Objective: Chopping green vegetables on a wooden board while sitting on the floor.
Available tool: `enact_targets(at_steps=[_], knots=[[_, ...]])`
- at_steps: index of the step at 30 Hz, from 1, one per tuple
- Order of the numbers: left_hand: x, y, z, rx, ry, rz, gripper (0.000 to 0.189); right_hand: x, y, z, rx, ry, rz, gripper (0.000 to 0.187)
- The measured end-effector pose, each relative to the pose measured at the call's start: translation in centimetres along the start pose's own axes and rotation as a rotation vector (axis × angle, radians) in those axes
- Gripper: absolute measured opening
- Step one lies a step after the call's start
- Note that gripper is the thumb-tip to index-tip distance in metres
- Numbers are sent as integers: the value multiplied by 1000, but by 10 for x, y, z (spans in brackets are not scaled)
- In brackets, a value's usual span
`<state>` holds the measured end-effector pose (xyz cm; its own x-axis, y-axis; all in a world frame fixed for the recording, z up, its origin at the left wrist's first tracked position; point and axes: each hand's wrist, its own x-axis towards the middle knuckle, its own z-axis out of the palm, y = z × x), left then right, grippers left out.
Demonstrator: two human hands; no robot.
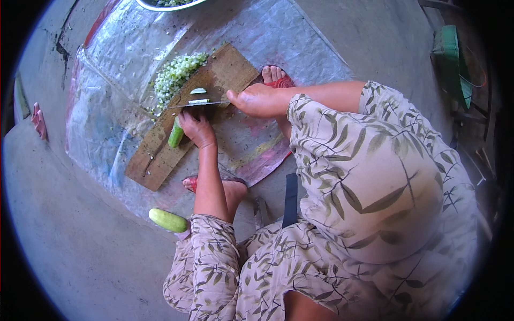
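Note:
My right hand [252, 99] is closed around the handle end of a knife, whose thin blade [176, 106] is seen edge-on over a wooden board [154, 154]. My left hand [196, 124] lies on the board just below the blade, its fingertips partly hidden, pressing on pieces I cannot make out. A cut length of green cucumber [176, 135] rests beside that hand, touching it. Two pale cut pieces [198, 91] lie on the board beyond the blade. Diced cucumber [174, 78] is heaped along the board's far left edge, partly on the plastic sheet [120, 100].
A whole pale-green cucumber [168, 220] lies at the sheet's near edge. A white-rimmed bowl [170, 8] with chopped pieces stands at the top. My sandalled feet are on either side of the board. A green basket-like object [451, 60] is at the right, a pink cloth [39, 121] at the left.

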<state>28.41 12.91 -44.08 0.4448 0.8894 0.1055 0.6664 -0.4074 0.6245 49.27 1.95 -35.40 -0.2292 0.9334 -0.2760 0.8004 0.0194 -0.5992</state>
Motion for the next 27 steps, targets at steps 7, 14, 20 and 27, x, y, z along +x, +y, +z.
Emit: enact_targets(at_steps=[7, 14, 20, 27], knots=[[0, -3, 2, 45, 19, 1, 22, 16, 3, 20, 31, 38, -26, 25], [-3, 4, -5, -29, -2, 4, 28, 8, 2, 2, 90, 26, 34, 25], [-4, -2, -3, 2, 1, 0, 17, -3, -5, -9, 37, -17, -9, 25], [-4, -6, 0, -12, -4, -40, 19, 15, 0, 10, 36, -28, 17, 27]])
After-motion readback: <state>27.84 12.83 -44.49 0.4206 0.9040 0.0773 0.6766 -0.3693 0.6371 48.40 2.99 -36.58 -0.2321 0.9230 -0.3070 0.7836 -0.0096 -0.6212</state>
